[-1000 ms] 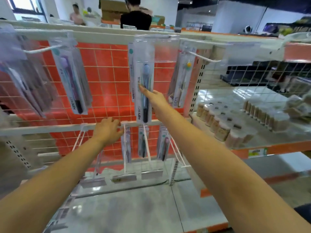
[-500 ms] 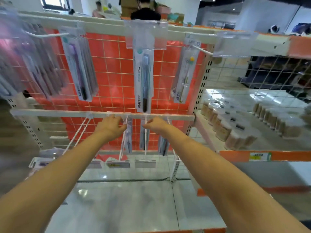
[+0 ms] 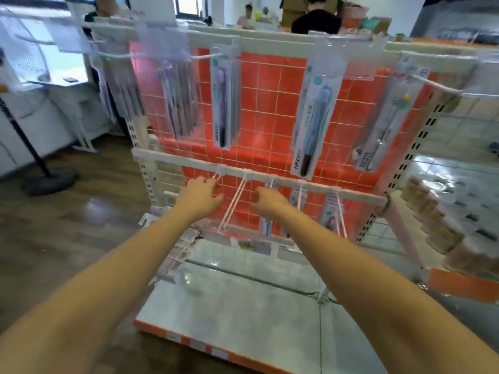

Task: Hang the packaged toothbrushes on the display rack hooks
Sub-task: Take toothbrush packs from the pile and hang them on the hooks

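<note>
The display rack has a red grid back and two white rails. Packaged toothbrushes hang from the upper rail: a purple one, a blue one, a yellow one and a blurred bunch at the left. My left hand curls round the leftmost hook of the lower rail. My right hand is curled at the third hook, over a pack hanging there; its grasp is hidden. More packs hang to the right.
An empty two-wire hook sticks out between my hands. Below lies the white base shelf with an orange edge. Small jars fill the shelf at the right. A black floor stand is at the left. People stand behind the rack.
My right hand dropped from the blue pack on the upper rail to the lower rail's hooks. My left hand stayed at the lower rail. The view swung left.
</note>
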A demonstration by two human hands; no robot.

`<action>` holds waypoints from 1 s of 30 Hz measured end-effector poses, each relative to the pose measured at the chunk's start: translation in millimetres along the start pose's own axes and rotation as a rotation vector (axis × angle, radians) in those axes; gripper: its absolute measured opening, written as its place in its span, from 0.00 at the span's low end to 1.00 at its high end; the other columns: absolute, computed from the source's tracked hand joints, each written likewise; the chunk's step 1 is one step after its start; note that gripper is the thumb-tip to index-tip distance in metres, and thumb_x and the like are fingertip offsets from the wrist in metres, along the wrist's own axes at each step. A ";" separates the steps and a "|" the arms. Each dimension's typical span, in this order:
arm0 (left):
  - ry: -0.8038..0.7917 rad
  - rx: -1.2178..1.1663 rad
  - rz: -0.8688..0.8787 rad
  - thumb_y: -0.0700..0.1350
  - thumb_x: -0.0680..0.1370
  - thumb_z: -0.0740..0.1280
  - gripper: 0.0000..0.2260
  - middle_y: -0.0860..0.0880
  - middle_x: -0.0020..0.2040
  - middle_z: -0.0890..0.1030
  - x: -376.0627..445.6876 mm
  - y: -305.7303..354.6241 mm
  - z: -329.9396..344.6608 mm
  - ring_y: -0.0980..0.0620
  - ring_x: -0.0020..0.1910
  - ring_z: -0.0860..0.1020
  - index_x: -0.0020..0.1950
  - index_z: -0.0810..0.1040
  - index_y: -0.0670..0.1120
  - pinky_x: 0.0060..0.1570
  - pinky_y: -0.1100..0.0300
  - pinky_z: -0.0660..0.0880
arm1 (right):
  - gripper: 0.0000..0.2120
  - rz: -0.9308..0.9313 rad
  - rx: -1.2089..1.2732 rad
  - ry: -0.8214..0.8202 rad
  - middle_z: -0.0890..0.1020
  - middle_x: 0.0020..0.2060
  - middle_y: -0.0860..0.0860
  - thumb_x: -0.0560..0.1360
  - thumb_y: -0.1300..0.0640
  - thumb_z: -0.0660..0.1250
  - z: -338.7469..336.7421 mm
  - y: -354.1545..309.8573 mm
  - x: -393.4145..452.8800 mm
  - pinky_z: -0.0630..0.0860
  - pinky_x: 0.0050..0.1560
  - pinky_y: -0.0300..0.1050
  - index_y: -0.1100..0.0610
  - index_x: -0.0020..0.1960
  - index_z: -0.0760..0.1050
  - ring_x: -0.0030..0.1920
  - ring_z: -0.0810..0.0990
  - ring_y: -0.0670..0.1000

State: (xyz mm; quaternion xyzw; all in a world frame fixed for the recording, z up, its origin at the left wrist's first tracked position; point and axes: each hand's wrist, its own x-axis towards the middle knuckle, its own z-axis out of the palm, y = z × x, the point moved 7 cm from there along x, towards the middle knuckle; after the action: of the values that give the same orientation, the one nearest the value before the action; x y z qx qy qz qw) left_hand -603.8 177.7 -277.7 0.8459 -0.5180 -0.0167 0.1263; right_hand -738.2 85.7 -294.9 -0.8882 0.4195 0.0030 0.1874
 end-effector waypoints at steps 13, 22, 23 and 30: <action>0.000 0.042 -0.199 0.57 0.79 0.57 0.19 0.44 0.62 0.72 -52.0 -191.6 -57.3 0.43 0.62 0.70 0.65 0.70 0.47 0.58 0.49 0.70 | 0.17 -0.220 0.102 0.150 0.76 0.60 0.58 0.74 0.59 0.64 38.5 -200.6 23.1 0.72 0.61 0.51 0.57 0.63 0.73 0.60 0.74 0.58; -0.035 0.030 -0.204 0.58 0.79 0.57 0.20 0.44 0.64 0.71 -51.7 -284.2 -56.4 0.44 0.63 0.69 0.66 0.70 0.49 0.58 0.50 0.69 | 0.16 -0.191 0.148 0.069 0.77 0.60 0.56 0.75 0.59 0.65 101.3 -275.8 50.4 0.72 0.59 0.48 0.55 0.62 0.74 0.59 0.75 0.56; -0.053 0.029 -0.205 0.58 0.79 0.57 0.20 0.44 0.64 0.72 -50.7 -290.3 -51.4 0.44 0.63 0.69 0.66 0.69 0.49 0.58 0.50 0.69 | 0.16 -0.175 0.149 0.050 0.77 0.60 0.56 0.75 0.58 0.65 110.9 -277.9 53.6 0.73 0.59 0.48 0.56 0.62 0.74 0.59 0.75 0.56; -0.232 -0.037 -0.217 0.58 0.80 0.56 0.20 0.45 0.64 0.72 -42.5 -325.2 15.2 0.44 0.63 0.70 0.67 0.68 0.49 0.58 0.50 0.70 | 0.21 -0.127 0.074 -0.119 0.74 0.65 0.53 0.77 0.58 0.64 175.8 -274.5 70.7 0.68 0.55 0.43 0.56 0.69 0.67 0.63 0.73 0.55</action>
State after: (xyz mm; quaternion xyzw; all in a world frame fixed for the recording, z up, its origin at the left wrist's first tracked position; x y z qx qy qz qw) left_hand -342.3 352.4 -371.9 0.8867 -0.4343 -0.1374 0.0788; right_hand -460.8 250.7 -379.1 -0.9036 0.3504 0.0282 0.2447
